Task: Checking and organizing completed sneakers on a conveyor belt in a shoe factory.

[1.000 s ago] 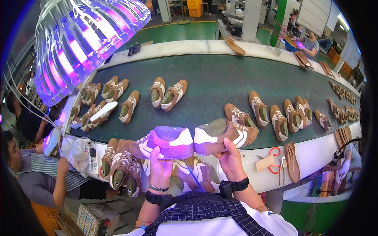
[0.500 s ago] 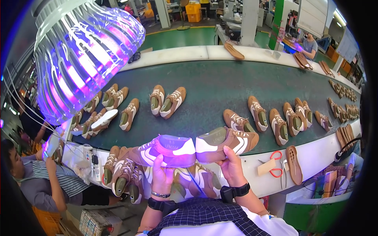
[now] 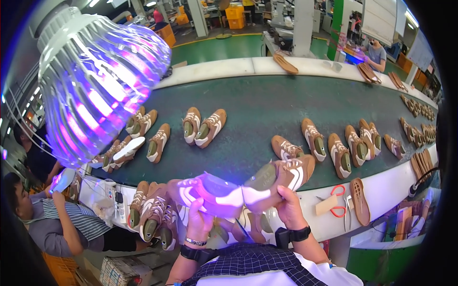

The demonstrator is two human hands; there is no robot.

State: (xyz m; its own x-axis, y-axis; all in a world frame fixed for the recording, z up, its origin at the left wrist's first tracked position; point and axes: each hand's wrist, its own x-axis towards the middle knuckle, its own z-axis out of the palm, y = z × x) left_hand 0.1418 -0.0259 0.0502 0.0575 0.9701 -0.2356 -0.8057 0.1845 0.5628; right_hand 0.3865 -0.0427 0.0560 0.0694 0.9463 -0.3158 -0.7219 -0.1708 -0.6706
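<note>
Two brown and white sneakers are held up heel to heel in front of me. My left hand grips the left sneaker from below, thumb on its side; purple light tints it. My right hand is closed around the right sneaker, whose toe points right and up. Olive-green lasts fill both shoe openings. Their heels meet, or nearly so. Beneath them, more sneakers on the near white ledge are partly hidden.
A glowing purple lamp hangs at upper left. Sneakers stand on the green conveyor. On the white ledge lie red-handled scissors, a brown sole and several upright sneakers. A co-worker sits at left.
Both sneakers have tipped, their heels dropping slightly and the right one's toe rising. Both hands keep their hold. The whole view has shifted a little.
</note>
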